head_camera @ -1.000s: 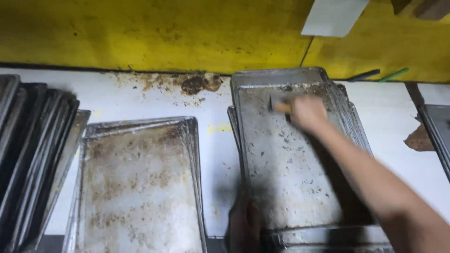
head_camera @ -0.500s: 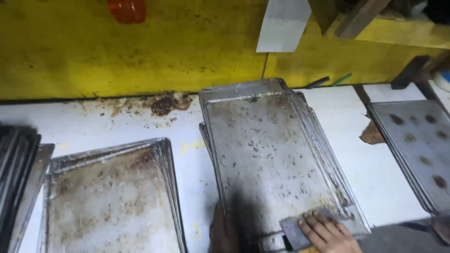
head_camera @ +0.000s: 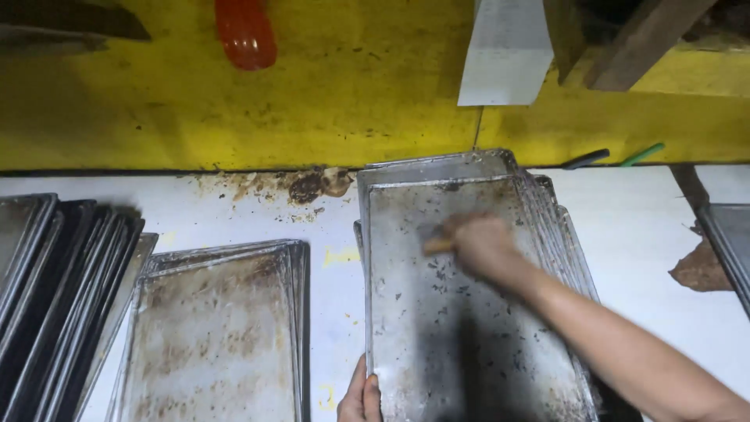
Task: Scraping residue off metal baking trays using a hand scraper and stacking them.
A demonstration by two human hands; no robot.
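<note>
Seen from the head camera, a person works over a stack of metal baking trays on a white surface (head_camera: 648, 234) set against a stained yellow wall (head_camera: 344, 101). The right hand (head_camera: 478, 244) is stretched out over the far half of the top tray (head_camera: 461, 328), clenched around a small scraper (head_camera: 434, 244) whose pale handle end shows just left of the fingers; motion blur hides the blade, so whether it touches the metal cannot be told. The tray is long and rectangular, speckled with dark baked-on crumbs, and lies squarely on several more trays whose rims fan out along its right edge. The left hand (head_camera: 360, 397) shows only in part at the bottom edge, fingers curled over the near left corner of the same tray, grasping its rim.

To the left, well apart from that stack, a second stack of trays (head_camera: 215, 336) lies flat, its top sheet brown with greasy residue. Further left, a row of dark trays (head_camera: 55, 289) leans on edge, one against another. A patch of burnt crumbs (head_camera: 308, 186) lies on the surface by the wall, between the two flat stacks. At the right edge, part of another tray (head_camera: 730, 242) juts in beside a brown torn patch (head_camera: 703, 270). A red object (head_camera: 245, 31) hangs on the wall above.
</note>
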